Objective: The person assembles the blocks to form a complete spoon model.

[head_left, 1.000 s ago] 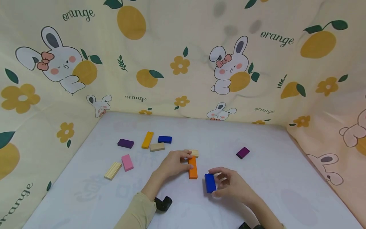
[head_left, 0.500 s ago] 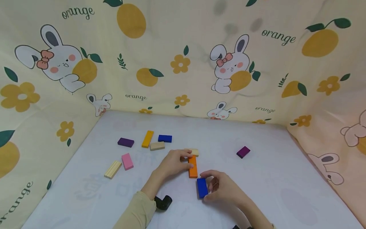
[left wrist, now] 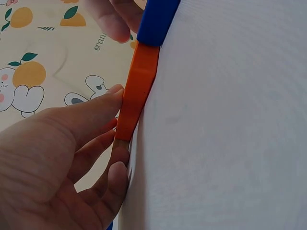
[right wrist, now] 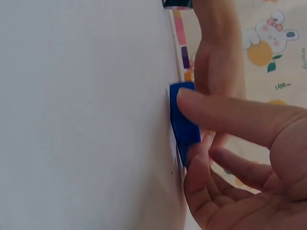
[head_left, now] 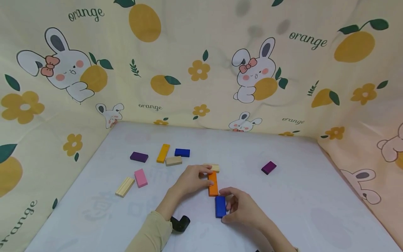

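Note:
My left hand [head_left: 191, 180] pinches an orange block [head_left: 213, 188] that lies lengthwise on the table, thumb on its side and fingers at its far end. Just beyond, partly behind those fingers, a ridged plain wood block [head_left: 214, 168] lies crosswise. My right hand [head_left: 245, 209] holds a blue block [head_left: 220, 207] by its ends, between thumb and fingers. The blue block's far end is right at the orange block's near end, nearly in line with it. In the left wrist view, the blue block [left wrist: 157, 21] meets the orange block [left wrist: 136, 88] end to end.
At the left lie a purple block [head_left: 139, 157], a pink block [head_left: 141, 178], a ridged wood block [head_left: 125, 187], a yellow block [head_left: 163, 153], a second blue block [head_left: 182, 152] and a tan block [head_left: 174, 161]. A dark purple block [head_left: 269, 167] lies right. Printed cloth [head_left: 176, 59] walls the table.
My right hand has carried the blue block leftward and nearer to me, up to the orange block's near end. The left hand has stayed on the orange block.

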Demonstrator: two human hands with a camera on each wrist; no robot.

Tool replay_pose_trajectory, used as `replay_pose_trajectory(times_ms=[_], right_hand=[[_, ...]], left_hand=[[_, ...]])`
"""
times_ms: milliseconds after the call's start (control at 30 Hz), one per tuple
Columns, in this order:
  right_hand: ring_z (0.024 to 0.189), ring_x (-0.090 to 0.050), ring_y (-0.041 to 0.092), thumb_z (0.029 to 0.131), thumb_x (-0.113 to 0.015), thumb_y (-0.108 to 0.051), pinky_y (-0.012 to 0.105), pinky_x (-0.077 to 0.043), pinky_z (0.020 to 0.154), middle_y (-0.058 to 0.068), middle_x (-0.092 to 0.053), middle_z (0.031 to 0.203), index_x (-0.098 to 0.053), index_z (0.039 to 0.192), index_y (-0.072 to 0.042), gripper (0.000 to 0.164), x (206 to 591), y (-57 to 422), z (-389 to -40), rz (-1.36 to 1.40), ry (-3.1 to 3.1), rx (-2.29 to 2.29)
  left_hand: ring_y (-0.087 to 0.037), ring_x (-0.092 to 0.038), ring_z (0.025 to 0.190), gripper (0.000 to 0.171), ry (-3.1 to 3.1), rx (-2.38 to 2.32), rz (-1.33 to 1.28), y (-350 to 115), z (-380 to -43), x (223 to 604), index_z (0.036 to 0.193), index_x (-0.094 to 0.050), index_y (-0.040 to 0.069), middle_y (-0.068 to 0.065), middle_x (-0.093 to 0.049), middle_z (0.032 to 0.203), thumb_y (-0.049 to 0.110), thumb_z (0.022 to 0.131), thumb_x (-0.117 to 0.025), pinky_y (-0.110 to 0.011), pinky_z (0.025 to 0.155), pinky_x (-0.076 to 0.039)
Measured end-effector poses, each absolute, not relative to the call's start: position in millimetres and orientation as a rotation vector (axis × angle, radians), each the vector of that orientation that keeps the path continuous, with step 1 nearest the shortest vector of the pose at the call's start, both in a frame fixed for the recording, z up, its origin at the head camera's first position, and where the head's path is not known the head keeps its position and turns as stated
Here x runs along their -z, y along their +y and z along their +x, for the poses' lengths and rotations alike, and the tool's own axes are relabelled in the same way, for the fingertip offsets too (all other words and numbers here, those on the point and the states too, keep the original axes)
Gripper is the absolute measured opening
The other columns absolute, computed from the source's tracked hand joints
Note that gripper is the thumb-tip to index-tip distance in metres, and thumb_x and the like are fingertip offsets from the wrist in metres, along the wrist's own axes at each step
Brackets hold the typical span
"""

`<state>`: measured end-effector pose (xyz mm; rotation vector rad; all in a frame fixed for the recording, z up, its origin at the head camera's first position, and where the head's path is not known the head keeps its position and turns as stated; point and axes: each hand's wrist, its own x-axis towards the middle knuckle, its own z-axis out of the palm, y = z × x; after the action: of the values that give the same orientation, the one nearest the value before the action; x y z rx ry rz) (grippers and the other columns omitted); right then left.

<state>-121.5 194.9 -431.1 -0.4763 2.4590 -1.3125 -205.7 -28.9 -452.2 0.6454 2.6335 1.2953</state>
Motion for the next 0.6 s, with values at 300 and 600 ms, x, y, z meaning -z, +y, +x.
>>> replay_pose_trajectory(times_ms=[300, 600], right_hand=[[0.078, -0.057, 0.023, 0.068, -0.09, -0.006, 0.024, -0.052, 0.066, 0.008, -0.059, 0.109, -0.057, 0.128, -0.003, 0.069, 430, 192, -122, -0.464, 2.494, 1.332], [0.076, -0.058, 0.021, 0.066, -0.091, -0.005, 0.026, -0.053, 0.065, 0.008, -0.06, 0.107, -0.058, 0.127, -0.001, 0.069, 431, 182, -120, -0.429, 2.52, 1.345]], left_hand=[[-0.014, -0.058, 0.114, 0.04, 2.639, -1.295, 0.654, -29, -206, 452, 0.124, -0.07, 0.015, 0.009, -0.058, 0.135, 0.029, 0.088, -0.077, -0.031, 0.097, -0.047], [-0.014, -0.058, 0.115, 0.04, 2.641, -1.291, 0.667, -28, -206, 453, 0.124, -0.07, 0.014, 0.007, -0.058, 0.135, 0.029, 0.088, -0.077, -0.031, 0.097, -0.047]])
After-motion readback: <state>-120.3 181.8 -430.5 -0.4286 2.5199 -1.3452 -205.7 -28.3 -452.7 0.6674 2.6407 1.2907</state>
